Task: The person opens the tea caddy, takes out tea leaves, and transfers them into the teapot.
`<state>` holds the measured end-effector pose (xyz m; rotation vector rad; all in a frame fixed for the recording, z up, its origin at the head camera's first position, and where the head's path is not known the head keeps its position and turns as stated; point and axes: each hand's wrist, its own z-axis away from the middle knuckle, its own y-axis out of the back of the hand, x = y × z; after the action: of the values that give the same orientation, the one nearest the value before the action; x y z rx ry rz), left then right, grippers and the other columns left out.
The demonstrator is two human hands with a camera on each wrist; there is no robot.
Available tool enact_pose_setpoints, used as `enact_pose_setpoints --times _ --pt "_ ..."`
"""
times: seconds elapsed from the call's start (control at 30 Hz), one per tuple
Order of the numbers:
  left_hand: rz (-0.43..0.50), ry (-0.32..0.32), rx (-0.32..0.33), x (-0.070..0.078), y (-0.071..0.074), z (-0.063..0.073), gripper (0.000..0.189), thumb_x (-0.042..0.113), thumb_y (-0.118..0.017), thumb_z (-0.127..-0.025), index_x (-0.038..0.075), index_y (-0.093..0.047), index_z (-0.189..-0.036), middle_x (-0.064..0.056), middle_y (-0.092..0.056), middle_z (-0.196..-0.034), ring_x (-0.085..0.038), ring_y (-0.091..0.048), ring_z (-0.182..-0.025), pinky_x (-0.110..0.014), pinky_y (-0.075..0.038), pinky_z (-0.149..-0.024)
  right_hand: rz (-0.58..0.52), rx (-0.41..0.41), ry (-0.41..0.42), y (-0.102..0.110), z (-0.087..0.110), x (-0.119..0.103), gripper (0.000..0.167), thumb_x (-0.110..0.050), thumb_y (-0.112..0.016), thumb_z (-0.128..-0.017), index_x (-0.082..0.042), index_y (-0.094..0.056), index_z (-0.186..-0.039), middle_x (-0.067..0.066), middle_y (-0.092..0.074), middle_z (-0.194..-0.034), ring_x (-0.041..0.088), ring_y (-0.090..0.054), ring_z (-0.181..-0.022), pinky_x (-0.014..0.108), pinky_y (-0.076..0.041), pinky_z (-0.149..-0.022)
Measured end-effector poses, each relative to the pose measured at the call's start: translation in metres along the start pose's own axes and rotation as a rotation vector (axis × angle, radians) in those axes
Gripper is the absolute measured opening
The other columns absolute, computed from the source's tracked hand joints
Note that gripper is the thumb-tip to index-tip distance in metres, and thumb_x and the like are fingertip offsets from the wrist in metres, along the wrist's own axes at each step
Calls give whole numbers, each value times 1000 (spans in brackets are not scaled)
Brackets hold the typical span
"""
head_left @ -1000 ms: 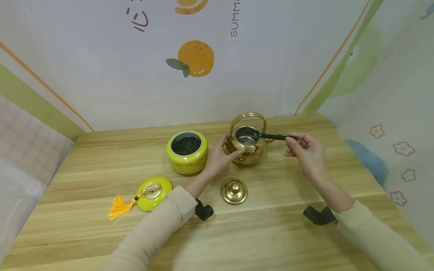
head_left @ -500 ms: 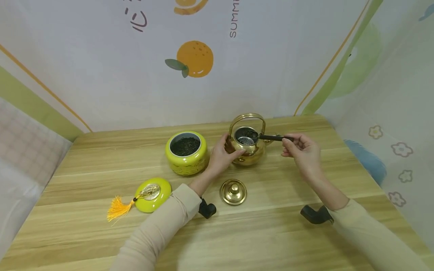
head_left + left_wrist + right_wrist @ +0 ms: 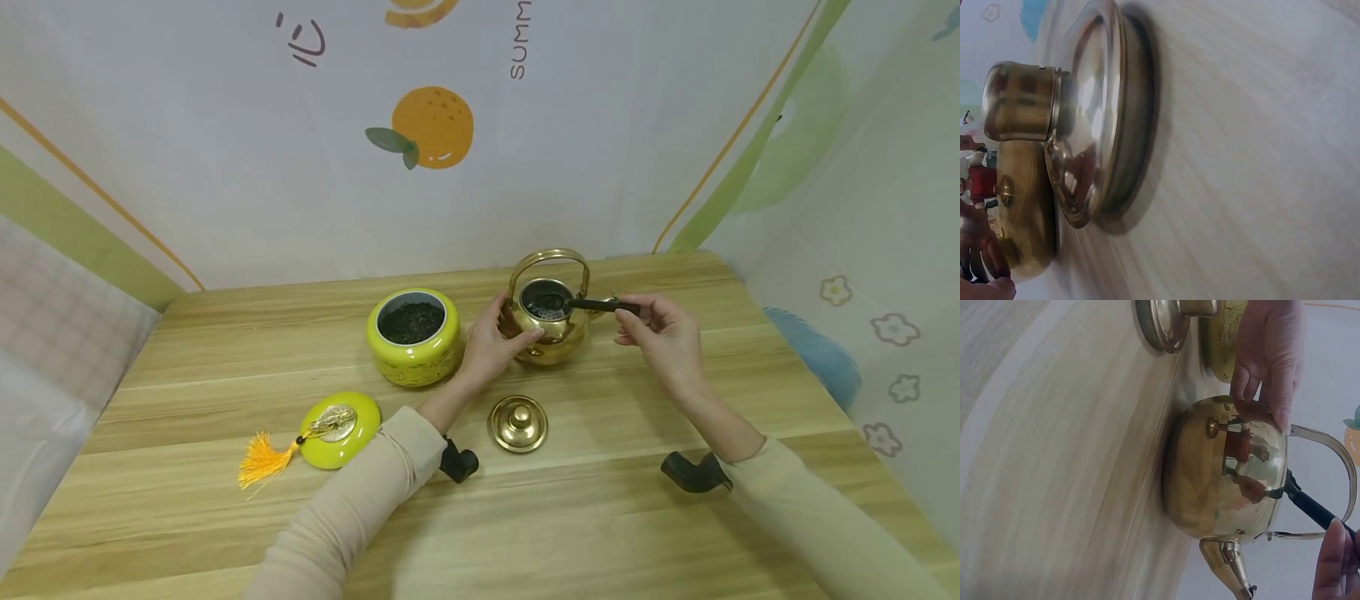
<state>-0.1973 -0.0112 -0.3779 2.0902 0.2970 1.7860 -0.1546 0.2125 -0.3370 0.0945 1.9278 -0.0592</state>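
Gold teapot [image 3: 561, 343] stands upright between the hands, its side gripped by the left hand [image 3: 491, 343], thumb along the near face and fingers round the far one; the right hand [image 3: 666, 337] pinches the black spoon [image 3: 603, 306] near the handle's end, its bowl inside the open mouth, left of those fingertips. The step seems to be putting dark leaves [image 3: 411, 322] from the yellow jar [image 3: 414, 367], just left of the left hand, into the pot, though the bowl is too small and shadowed to tell whether leaves remain on it. Next probably calls for tipping the spoon fully, then drawing it out past the rim while the left grip steadies the pot. Room is tight there: the arched handle [image 3: 550, 254] rises close beside the spoon, and the spout [image 3: 1224, 556] juts below the right fingertips. The pot lid [image 3: 517, 423] lies nearer the person than the left fingers, the back edge of the table [image 3: 585, 517] is just beyond the pot, and open wood spreads right of the right hand and toward the person
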Motion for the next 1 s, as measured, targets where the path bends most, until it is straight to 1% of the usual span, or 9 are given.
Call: enact_pose_setpoints --times 0.03,0.07,0.17,0.27,0.3,0.4,0.6,0.73,1.0 --pt "-1 0 0 0 0 0 80 28 -76 -80 4 -34 -144 -14 -47 -139 -25 -48 -123 -36 -39 -105 13 -4 15 0 0 1 19 5 -63 -85 13 -61 -103 -4 -65 -74 6 -63 -60 19 -56 -58" --pt "-1 2 1 0 0 0 80 28 -76 -80 5 -34 -144 -14 -46 -140 -25 -47 -124 -36 -39 -106 4 -10 33 0 0 3 20 5 -64 -85 13 -62 -103 -3 -65 -75 6 -63 -60 19 -56 -58" --pt "-10 9 3 0 0 0 81 29 -76 -80 5 -34 -144 -13 -44 -143 -25 -43 -129 -36 -35 -109 41 -17 58 0 0 5 19 3 -65 -85 11 -63 -102 -4 -65 -75 7 -64 -61 19 -56 -58" --pt "-11 15 5 0 0 0 81 29 -76 -80 6 -34 -145 -13 -42 -145 -25 -40 -132 -36 -32 -111 64 -11 48 0 0 4 21 5 -64 -85 15 -62 -104 -5 -65 -74 7 -64 -61 19 -56 -58" --pt "-10 17 5 0 0 0 81 29 -76 -80 6 -34 -145 -12 -41 -145 -25 -40 -133 -36 -32 -111 92 -7 36 -1 0 3 21 6 -63 -85 16 -61 -105 -7 -64 -74 7 -63 -61 19 -56 -59" --pt "-6 22 3 0 0 0 81 29 -76 -80 7 -33 -145 -12 -40 -147 -25 -38 -134 -36 -30 -112 96 2 22 -1 0 1 23 9 -61 -85 19 -58 -105 -8 -64 -73 6 -63 -61 19 -56 -59" --pt "-1 23 0 1 0 1 82 29 -76 -80 7 -32 -146 -11 -38 -148 -25 -36 -135 -35 -28 -113 101 15 23 -1 1 1 22 9 -61 -86 20 -58 -105 -6 -63 -72 5 -62 -61 19 -56 -59" --pt "5 24 1 0 0 0 82 28 -76 -80 6 -32 -145 -12 -38 -148 -25 -36 -135 -35 -28 -113 64 29 21 1 2 1 22 8 -61 -86 20 -58 -104 -2 -63 -73 7 -62 -63 20 -56 -60" --pt "10 38 0 2 1 1 83 28 -76 -80 5 -32 -145 -12 -39 -147 -25 -38 -134 -35 -30 -112 -39 71 5 8 8 -3 19 5 -61 -87 12 -61 -104 1 -64 -73 8 -63 -65 22 -57 -60"
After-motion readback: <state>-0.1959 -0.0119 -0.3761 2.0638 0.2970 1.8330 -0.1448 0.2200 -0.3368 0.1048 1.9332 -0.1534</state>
